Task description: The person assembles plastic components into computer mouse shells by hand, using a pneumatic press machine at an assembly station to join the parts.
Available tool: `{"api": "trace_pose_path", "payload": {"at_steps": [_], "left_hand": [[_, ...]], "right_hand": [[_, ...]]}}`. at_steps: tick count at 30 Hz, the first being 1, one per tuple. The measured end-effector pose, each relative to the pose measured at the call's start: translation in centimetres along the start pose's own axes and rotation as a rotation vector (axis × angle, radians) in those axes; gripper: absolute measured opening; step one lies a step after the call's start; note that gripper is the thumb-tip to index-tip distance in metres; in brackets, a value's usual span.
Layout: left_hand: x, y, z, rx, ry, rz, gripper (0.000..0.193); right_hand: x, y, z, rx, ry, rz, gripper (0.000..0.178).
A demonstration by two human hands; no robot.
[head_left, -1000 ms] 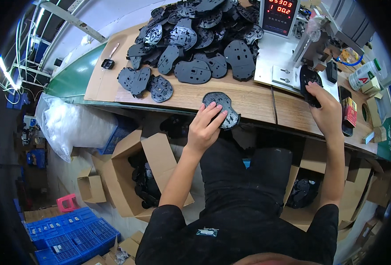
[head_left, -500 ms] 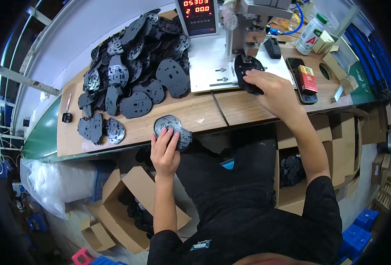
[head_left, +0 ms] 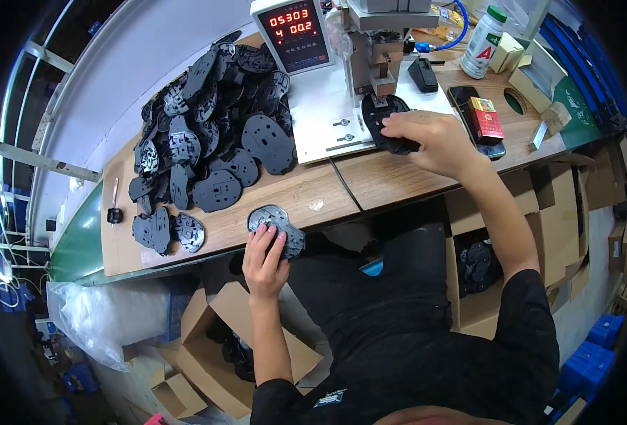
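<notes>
My left hand [head_left: 264, 263] grips a grey-black plastic shell [head_left: 274, 216] at the table's front edge, its fingers lying over the top. With bent fingers and thumb my right hand [head_left: 434, 140] holds a black plastic shell [head_left: 391, 117] under the press [head_left: 384, 60], whose narrow metal tip comes down at the shell's far end. That shell lies on the white base plate [head_left: 320, 127], its near part overhanging the plate's front edge. To the left spreads a big pile of similar dark shells [head_left: 203, 106], with two loose ones [head_left: 188, 232] nearer the front.
A control box [head_left: 295, 42] with a red lit display stands left of the press. Right of it are a red box [head_left: 485, 120] on a phone, a white bottle [head_left: 485, 42] and a table hole [head_left: 514, 101]. Open cartons [head_left: 232, 312] flank my legs. A thin tool [head_left: 115, 205] lies far left.
The whole view has shifted and turned slightly as my head moved. Both hands keep hold of the same shells in about the same places. The red display reads differently.
</notes>
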State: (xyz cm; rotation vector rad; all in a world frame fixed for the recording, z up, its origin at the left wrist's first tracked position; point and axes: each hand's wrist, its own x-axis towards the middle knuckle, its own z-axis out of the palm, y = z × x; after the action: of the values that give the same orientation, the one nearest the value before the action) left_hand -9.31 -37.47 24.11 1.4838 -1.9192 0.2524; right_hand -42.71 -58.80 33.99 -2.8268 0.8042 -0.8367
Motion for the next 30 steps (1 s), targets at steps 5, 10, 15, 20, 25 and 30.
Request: {"api": "trace_pose_path", "payload": {"at_steps": [5,10,15,20,25,30], "left_hand": [[-0.1,0.1,0.6,-0.007,0.036,0.0,0.047],[0.0,0.1,0.6,0.018,0.039,-0.026,0.045],[0.0,0.1,0.6,0.001,0.032,-0.023,0.045],[0.2,0.3,0.2,-0.013,0.034,-0.031,0.046],[2.3,0.8,0.0,-0.052,0.039,0.061,0.032],[11.2,5.2,1.3,-0.205,0.024,0.441,0.024]], "right_hand": [[0.0,-3.3,1.4,-0.163,0.062,0.048,0.031],[0.3,-3.9,1.7,-0.234,0.066,0.045,0.022],[-0.2,-1.9,1.1,-0.131,0.013,0.039,0.031],[-0.1,-2.1,1.2,-0.136,0.017,0.043,0.036],[-0.3,-2.0,0.8,-0.155,0.039,0.047,0.032],[-1.3,-2.7,-2.7,0.184,0.233,0.215,0.03]]}}
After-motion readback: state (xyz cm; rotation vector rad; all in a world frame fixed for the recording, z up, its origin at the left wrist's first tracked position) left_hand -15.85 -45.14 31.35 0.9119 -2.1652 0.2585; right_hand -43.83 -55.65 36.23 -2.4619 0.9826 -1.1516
